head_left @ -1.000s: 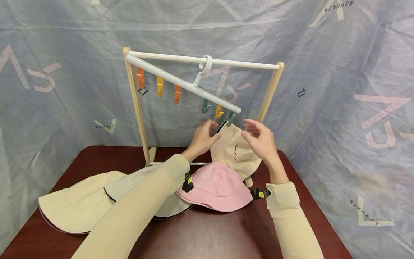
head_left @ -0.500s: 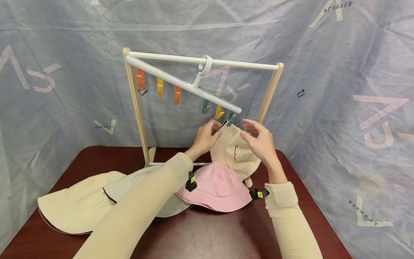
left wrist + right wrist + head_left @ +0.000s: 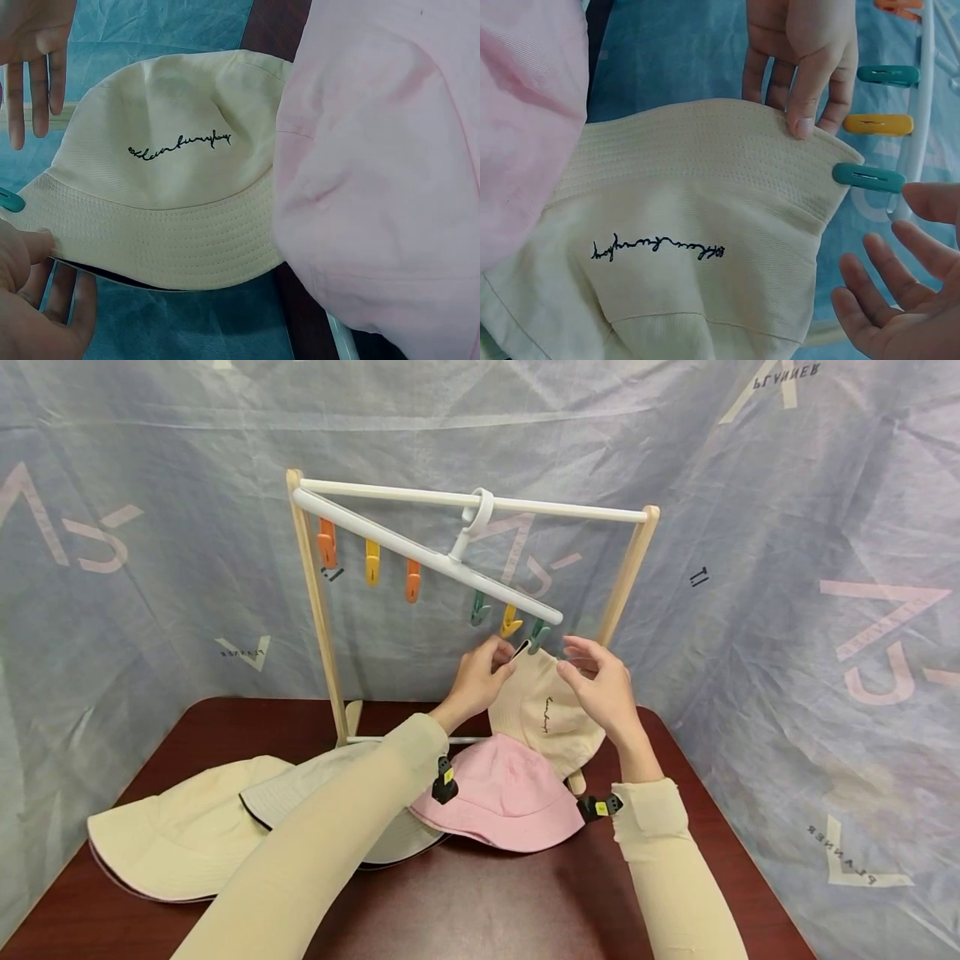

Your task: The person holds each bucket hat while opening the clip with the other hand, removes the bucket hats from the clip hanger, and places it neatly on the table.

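Observation:
A cream bucket hat (image 3: 551, 710) with dark script stitching hangs by its brim from a green clothespin (image 3: 537, 635) at the low end of a white clip hanger (image 3: 420, 553). My left hand (image 3: 480, 677) pinches the brim edge beside that clothespin, thumb in front and fingers behind, as the right wrist view shows (image 3: 802, 60). My right hand (image 3: 602, 685) is held apart from the hat and clothespin, its fingers spread loosely with nothing in them. Partly covering the cream hat's lower side is a pink bucket hat (image 3: 510, 793).
The hanger hooks over the top bar of a wooden-legged rack (image 3: 315, 610). Along it hang several more clothespins, including an orange one (image 3: 327, 545) and a yellow one (image 3: 512, 622). On the table lie a pale grey hat (image 3: 397, 843) and another cream hat (image 3: 187, 827).
My left hand has shifted slightly to the right along the brim. The hat, hanger and right hand stay nearly where they were.

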Demonstrator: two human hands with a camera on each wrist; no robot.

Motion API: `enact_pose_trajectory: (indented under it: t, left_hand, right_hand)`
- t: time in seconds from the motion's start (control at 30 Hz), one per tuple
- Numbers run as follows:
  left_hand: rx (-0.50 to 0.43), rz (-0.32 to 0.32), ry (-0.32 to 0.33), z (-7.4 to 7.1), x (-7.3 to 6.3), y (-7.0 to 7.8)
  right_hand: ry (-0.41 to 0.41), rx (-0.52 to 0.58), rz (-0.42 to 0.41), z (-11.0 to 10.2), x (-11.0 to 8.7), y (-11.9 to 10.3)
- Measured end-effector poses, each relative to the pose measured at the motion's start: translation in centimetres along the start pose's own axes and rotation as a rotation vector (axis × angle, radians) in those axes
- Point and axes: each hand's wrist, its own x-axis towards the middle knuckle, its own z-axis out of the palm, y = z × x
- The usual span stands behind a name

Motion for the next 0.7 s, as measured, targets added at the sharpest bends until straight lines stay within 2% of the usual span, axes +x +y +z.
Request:
enact_pose_trajectory:
  t: [0.3, 0.7]
  left_hand:
    - [-0.002, -0.005, 0.004, 0.0, 0.0, 0.0]
    - [-0.011, 0.008, 0.008, 0.1, 0.0, 0.1]
  right_hand:
    - [-0.027, -0.02, 0.031, 0.6, 1.0, -0.3]
    - [-0.069, 0.039, 0.074, 1.8, 2.6, -0.1]
